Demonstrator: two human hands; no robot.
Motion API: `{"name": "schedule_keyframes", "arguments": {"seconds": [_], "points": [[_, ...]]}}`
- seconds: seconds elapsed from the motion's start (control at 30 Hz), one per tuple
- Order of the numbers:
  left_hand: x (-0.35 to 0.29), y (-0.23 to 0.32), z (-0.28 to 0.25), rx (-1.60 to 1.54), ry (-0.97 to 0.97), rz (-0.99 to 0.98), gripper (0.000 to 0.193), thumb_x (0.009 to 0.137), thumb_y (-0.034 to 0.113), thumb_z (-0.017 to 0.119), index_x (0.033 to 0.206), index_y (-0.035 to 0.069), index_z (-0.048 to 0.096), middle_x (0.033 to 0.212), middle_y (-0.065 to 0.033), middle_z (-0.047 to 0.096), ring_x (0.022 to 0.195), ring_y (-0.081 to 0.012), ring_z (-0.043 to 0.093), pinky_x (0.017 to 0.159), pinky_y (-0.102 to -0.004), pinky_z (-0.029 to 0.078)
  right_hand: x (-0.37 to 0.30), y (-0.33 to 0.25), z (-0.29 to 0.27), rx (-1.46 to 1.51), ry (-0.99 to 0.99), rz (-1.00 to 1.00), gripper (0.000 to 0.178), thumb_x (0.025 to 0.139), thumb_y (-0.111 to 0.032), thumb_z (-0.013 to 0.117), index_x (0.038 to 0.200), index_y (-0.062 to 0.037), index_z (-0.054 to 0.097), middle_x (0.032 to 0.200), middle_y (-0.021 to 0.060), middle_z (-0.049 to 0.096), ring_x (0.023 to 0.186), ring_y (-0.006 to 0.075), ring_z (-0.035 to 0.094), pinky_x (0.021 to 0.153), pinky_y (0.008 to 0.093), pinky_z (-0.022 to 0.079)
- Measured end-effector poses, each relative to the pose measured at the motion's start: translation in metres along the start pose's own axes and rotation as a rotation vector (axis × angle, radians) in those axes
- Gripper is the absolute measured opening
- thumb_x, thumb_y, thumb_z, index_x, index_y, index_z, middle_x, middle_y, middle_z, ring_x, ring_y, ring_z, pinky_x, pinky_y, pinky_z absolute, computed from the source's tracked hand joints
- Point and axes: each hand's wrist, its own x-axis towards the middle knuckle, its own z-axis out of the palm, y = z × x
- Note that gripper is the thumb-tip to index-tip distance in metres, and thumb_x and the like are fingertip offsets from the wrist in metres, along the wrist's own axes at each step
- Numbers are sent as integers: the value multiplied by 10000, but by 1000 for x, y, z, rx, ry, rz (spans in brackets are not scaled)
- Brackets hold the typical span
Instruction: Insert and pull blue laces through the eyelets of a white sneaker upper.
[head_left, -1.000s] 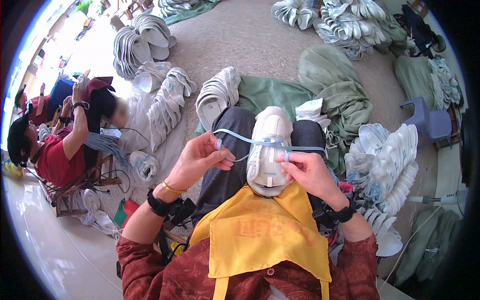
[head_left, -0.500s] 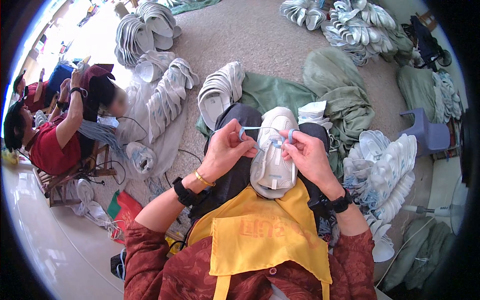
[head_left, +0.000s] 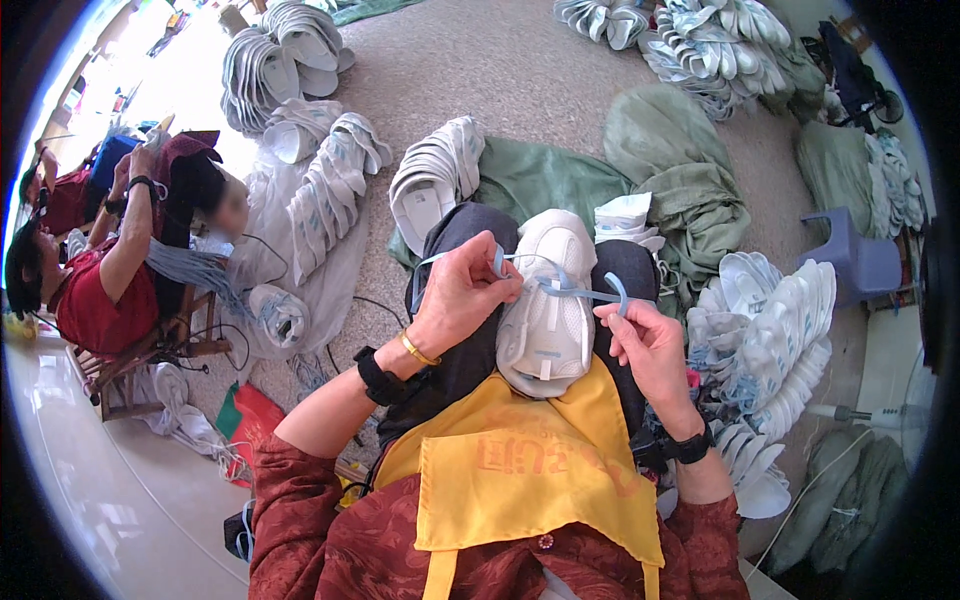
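Note:
A white shoe upper rests between my knees, against my yellow apron. Across its eyelets runs a light blue shoelace, drawn out to both sides. My left hand pinches the lace beside the shoe's left edge, and a length of it trails off over the left knee. To the right of the shoe, my right hand grips the other lace end between thumb and fingers, with a short piece curling up above the fingertips.
Nested white shoe uppers stand ahead on green cloth. More uppers pile up at my right, near a purple-grey stool. At the left, a person in red sits working. A dark cable lies on the floor.
My right hand has moved right and slightly down, pulling the lace out from the eyelets. My left hand has shifted a little toward the shoe, still pinching its lace.

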Motion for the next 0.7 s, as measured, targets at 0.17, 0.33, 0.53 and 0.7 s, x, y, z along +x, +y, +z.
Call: {"name": "schedule_keyframes", "arguments": {"seconds": [0.17, 0.33, 0.53, 0.7], "points": [[3, -2, 4, 24, 41, 34, 305, 907, -92, 714, 881, 42, 441, 963, -75, 705, 866, -103, 701, 771, -258, 609, 5, 9, 2, -78, 56, -56, 159, 1013, -60, 664, 1108, 16, 767, 933, 9, 609, 703, 49, 541, 612, 212, 445], [5, -1, 8, 285, 78, 57, 303, 888, -69, 739, 863, 32, 454, 892, -66, 699, 820, -102, 693, 725, -257, 594, 17, 15, 4, -187, 123, -146, 140, 1002, -58, 680, 1072, 19, 773, 937, 18, 602, 744, 56, 542, 624, 230, 433], [2, 18, 25, 664, 88, 370, 246, 864, 21, 765, 908, 0, 524, 728, -145, 610, 679, -255, 692, 607, -345, 526, 19, 16, 10, 24, 93, -52, 141, 997, -36, 680, 1075, 55, 754, 991, 58, 722, 744, 74, 652, 663, 231, 553], [1, 20, 25, 600, 130, 239, 257, 856, 12, 768, 907, 4, 516, 765, -106, 662, 694, -183, 706, 622, -309, 542, 25, 23, 9, 196, 134, 5, 130, 993, -26, 685, 1076, 58, 739, 970, 73, 745, 807, 114, 721, 737, 254, 617]]}}
